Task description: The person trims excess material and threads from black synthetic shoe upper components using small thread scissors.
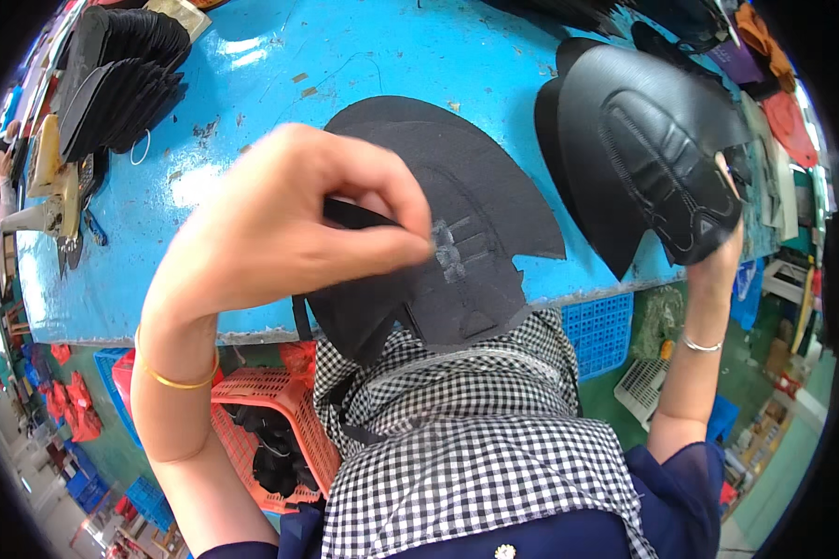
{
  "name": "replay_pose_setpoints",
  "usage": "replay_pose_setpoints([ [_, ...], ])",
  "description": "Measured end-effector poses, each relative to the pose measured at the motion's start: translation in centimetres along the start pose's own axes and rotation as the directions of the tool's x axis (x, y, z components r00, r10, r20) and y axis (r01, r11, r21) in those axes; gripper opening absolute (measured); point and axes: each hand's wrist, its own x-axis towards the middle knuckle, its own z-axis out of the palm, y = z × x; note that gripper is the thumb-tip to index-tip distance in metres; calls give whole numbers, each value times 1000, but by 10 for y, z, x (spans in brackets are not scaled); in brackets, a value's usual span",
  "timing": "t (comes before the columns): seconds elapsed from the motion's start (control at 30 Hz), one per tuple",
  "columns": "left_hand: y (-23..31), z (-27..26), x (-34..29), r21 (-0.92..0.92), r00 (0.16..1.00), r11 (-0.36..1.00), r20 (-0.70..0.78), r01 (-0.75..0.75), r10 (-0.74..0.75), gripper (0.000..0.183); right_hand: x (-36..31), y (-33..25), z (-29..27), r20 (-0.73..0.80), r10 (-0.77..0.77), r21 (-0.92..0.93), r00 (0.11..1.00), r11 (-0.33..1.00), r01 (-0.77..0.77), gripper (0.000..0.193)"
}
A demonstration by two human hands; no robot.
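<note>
A matte black panel [489, 196] lies at the near edge of a blue counter [419, 47], its lower end jutting over a checked apron [475, 456], as a worker's blurred left hand [280, 224] hovers above, thumb and forefinger meeting; whether that grip pinches the dark layer [347, 214] behind it cannot be told. The right hand [725, 256] has its grip closed on a glossy black panel [643, 140]. A tug on the overhang could slide the matte black panel lapward, and a careless swing could knock the two together. Room to move opens across the far middle, toward a stack of black pieces [121, 102] at upper left
</note>
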Motion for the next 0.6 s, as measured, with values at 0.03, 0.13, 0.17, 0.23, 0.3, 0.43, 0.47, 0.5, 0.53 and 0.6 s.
replay_pose_setpoints([
  [0.03, -4, 2, 5, 64, 996, 997, 81, 40, -45, 6, 13, -2, 12, -321, -26, -224, 947, 973, -49, 42],
  [0.13, -17, 13, 23, 137, 982, 985, 173, -106, 82, 7, 20, -3, -52, 18, 14, -87, 1000, 996, -13, 32],
  [0.17, -14, 16, 28, 222, 974, 971, 222, -85, 35, 8, 13, -6, -41, -29, -23, -117, 999, 993, 19, 30],
  [0.23, -16, 19, 34, 306, 962, 950, 274, -70, -18, 9, -4, -5, -10, -18, -27, -173, 999, 985, 24, 26],
  [0.3, -27, 24, 37, 327, 966, 931, 243, -162, 83, 10, -15, 2, 33, 3, 42, -356, 999, 934, -38, 26],
  [0.43, -27, 26, 39, 400, 970, 899, 221, -181, 97, 9, -27, 13, 73, 417, 66, -420, 906, 898, 128, 32],
  [0.47, -28, 26, 37, 404, 973, 895, 205, -187, 111, 9, -23, 11, 81, 531, 129, -522, 837, 828, 204, 23],
  [0.5, -27, 27, 38, 406, 971, 890, 198, -208, 137, 9, -19, 11, 97, 652, 57, -491, 756, 792, 362, 13],
  [0.53, -27, 27, 39, 404, 970, 890, 200, -210, 138, 9, -16, 11, 109, 733, 87, -481, 675, 767, 424, 13],
  [0.6, -26, 28, 39, 505, 958, 817, 208, -278, 197, 13, -13, 22, 125, 861, 29, -397, 508, 663, 635, 18],
])
